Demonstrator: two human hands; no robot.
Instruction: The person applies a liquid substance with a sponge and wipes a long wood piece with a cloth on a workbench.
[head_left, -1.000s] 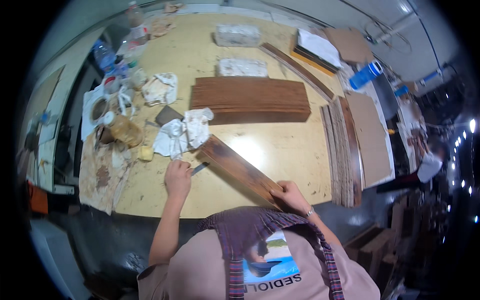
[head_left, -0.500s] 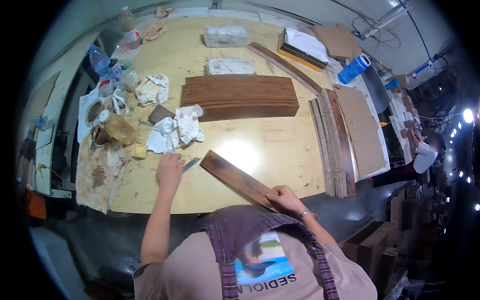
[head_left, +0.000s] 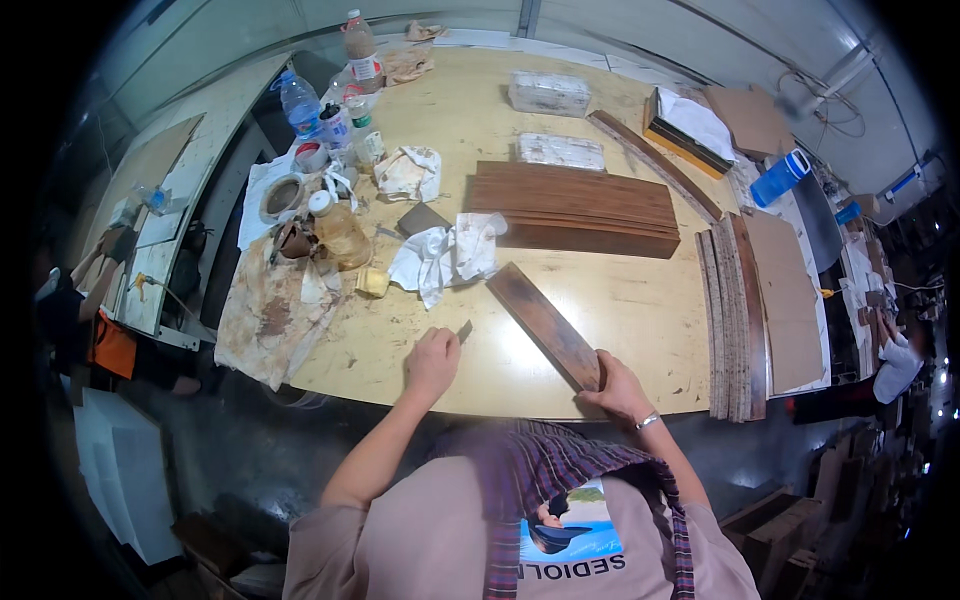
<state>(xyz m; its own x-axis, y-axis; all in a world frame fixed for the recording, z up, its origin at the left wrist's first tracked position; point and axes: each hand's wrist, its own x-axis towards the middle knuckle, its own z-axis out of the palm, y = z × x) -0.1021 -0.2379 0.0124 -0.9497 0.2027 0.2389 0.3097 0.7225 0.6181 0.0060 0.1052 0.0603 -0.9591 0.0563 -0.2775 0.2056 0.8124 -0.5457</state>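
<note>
My right hand (head_left: pixel 620 388) grips the near end of a narrow brown wooden board (head_left: pixel 545 325), which slants away to the left over the yellow table. My left hand (head_left: pixel 432 364) is closed at the table's near side, left of the board. A thin dark blade-like strip (head_left: pixel 465 332) sticks out beyond its fingers, its other end hidden by the hand. Crumpled white cloths (head_left: pixel 430 262) lie beyond that hand, with a yellow block (head_left: pixel 372 283) beside them. Behind the board stands a stack of brown wooden boards (head_left: pixel 580 205).
At left, a jar of amber liquid (head_left: pixel 342 235), a stained cloth (head_left: pixel 275 315) and several bottles (head_left: pixel 300 103) crowd the table (head_left: pixel 640 330). Upright board strips (head_left: pixel 730 320) and cardboard (head_left: pixel 785 300) line the right edge. A blue bottle (head_left: pixel 780 178) stands beyond. Other people work at both sides.
The view has swung left. My left hand has closed over part of the blade-like strip, which lay beside it before. The wooden board points more steeply away from me, still in my right hand.
</note>
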